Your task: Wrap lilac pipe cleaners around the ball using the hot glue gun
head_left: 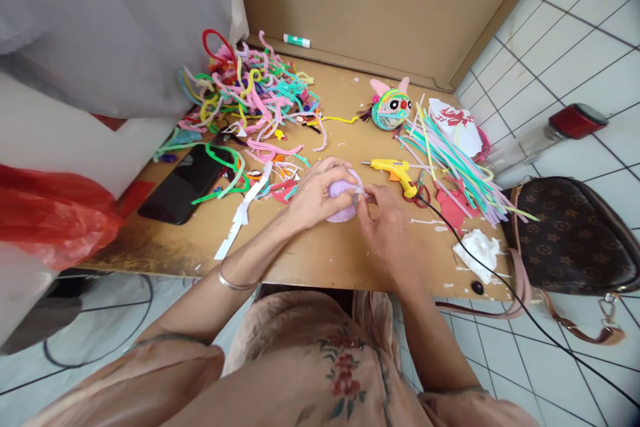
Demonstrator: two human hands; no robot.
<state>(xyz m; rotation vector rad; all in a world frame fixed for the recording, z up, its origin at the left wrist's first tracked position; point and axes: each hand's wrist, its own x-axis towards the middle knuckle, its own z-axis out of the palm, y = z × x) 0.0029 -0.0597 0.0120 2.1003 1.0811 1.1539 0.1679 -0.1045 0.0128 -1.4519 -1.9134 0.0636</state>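
My left hand [314, 192] wraps round a lilac ball wound with pipe cleaner [343, 195], holding it just above the wooden table [310, 253]. My right hand [386, 227] is closed in a pinch against the ball's right side, fingertips on a small end of lilac pipe cleaner. A yellow glue gun [395, 171] lies just behind my right hand, its black cord [480, 260] running off to the right.
A tangled heap of coloured pipe cleaners [250, 97] sits back left, straight ones [450, 157] back right beside a finished owl-like ball [391, 107]. A black phone [186, 184] lies left. A brown handbag [570, 237], a white tissue [477, 250], a red bag [50, 213] and a jar [545, 133] surround the table.
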